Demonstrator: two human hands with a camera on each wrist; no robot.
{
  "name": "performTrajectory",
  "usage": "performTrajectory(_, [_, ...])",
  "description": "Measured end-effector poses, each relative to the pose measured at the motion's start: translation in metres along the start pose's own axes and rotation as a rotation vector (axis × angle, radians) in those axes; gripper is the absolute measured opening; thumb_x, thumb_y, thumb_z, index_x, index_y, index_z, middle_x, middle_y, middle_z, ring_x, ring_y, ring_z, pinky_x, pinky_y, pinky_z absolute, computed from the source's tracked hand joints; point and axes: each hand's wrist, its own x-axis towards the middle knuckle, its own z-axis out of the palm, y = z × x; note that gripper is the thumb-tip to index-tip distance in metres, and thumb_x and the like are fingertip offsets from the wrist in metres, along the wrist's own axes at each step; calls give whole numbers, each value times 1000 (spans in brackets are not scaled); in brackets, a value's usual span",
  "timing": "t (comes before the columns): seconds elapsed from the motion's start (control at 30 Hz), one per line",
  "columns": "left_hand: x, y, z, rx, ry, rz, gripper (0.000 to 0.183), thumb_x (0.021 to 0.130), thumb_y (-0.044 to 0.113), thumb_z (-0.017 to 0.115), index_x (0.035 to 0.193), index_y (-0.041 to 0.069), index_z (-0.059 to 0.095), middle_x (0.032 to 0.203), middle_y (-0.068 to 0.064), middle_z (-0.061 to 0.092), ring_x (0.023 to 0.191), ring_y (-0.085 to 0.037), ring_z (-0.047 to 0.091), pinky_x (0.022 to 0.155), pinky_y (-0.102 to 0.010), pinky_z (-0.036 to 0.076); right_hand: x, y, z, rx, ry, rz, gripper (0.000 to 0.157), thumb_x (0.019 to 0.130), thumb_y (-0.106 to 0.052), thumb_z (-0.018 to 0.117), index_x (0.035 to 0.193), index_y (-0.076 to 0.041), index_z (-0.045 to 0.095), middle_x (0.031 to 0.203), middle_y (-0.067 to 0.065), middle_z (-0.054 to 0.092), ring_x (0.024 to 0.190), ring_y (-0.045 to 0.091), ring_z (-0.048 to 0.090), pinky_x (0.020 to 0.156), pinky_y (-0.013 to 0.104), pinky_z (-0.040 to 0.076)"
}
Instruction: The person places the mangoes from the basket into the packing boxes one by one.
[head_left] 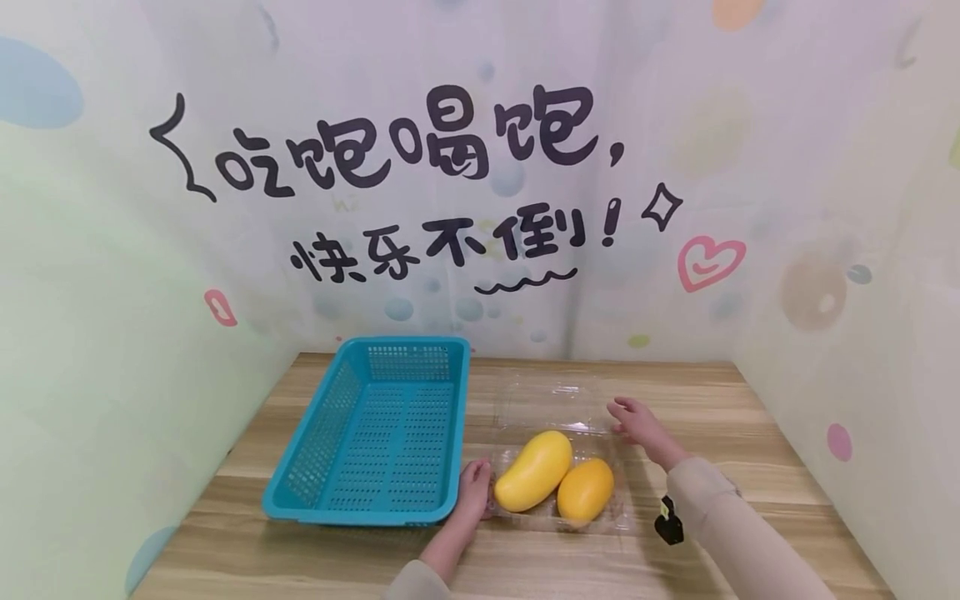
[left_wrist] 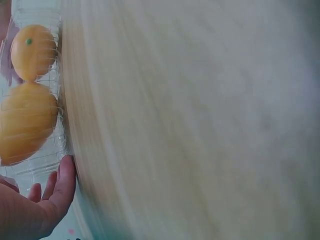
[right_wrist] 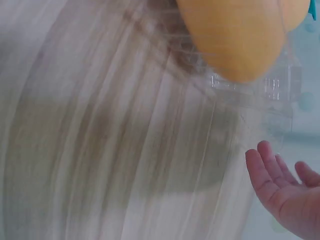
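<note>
Two mangoes lie side by side in a clear plastic clamshell box point(head_left: 618, 515): a longer yellow mango point(head_left: 534, 472) and a shorter orange-yellow mango point(head_left: 586, 492). The box's lid point(head_left: 551, 404) is folded back behind them. My left hand point(head_left: 471, 492) is at the box's left side, between it and the basket; in the left wrist view its extended fingers point(left_wrist: 64, 187) touch the box's corner. My right hand point(head_left: 643, 425) is just right of the lid, holding nothing. The right wrist view shows its fingers point(right_wrist: 260, 175) loosely extended, apart from the box.
Left of the box stands a blue perforated plastic basket point(head_left: 457, 417) with nothing in it. A small black object point(head_left: 669, 523) is near my right forearm. The wooden tabletop point(head_left: 255, 550) is bounded by printed fabric walls point(head_left: 847, 317) at the back and sides.
</note>
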Motion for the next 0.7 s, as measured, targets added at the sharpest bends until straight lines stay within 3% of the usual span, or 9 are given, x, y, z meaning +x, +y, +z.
performTrajectory(0.13, [-2, 2, -1, 6, -23, -36, 36, 99, 22, 34, 121, -4, 48, 86, -8, 50, 69, -15, 45, 50, -25, 45, 5, 2, 1, -1, 20, 15, 56, 99, -23, 35, 136, 15, 19, 132, 38, 33, 109, 43, 52, 87, 50, 46])
performTrajectory(0.23, [-3, 2, -2, 22, -38, -39, 34, 99, 22, 34, 115, -3, 51, 78, -4, 46, 64, -14, 44, 48, -26, 45, 9, 7, 0, -1, 38, 14, 53, 98, -18, 39, 133, 18, 23, 116, 37, 48, 89, 33, 62, 77, 39, 51])
performTrajectory(0.4, [-4, 5, -5, 48, -61, -36, 36, 99, 25, 35, 114, -3, 51, 83, -8, 48, 66, -15, 48, 48, -32, 48, 14, 15, -1, 22, 21, 30, 49, 95, -12, 44, 128, 22, 29, 82, 13, 58, 65, 8, 52, 60, 24, 48])
performTrajectory(0.5, [-4, 5, -6, 67, -63, -35, 37, 99, 26, 35, 114, -3, 51, 87, -9, 49, 67, -16, 50, 49, -33, 50, 14, 18, 0, 28, -2, 42, 48, 95, -12, 44, 126, 21, 31, 83, 8, 58, 66, 7, 50, 61, 23, 46])
performTrajectory(0.7, [-4, 5, -6, 67, -52, -43, 35, 99, 26, 34, 111, -3, 51, 88, -9, 48, 68, -16, 50, 49, -33, 50, 14, 16, 1, 33, 8, 44, 47, 95, -11, 44, 127, 20, 32, 98, 24, 60, 69, 8, 54, 63, 23, 48])
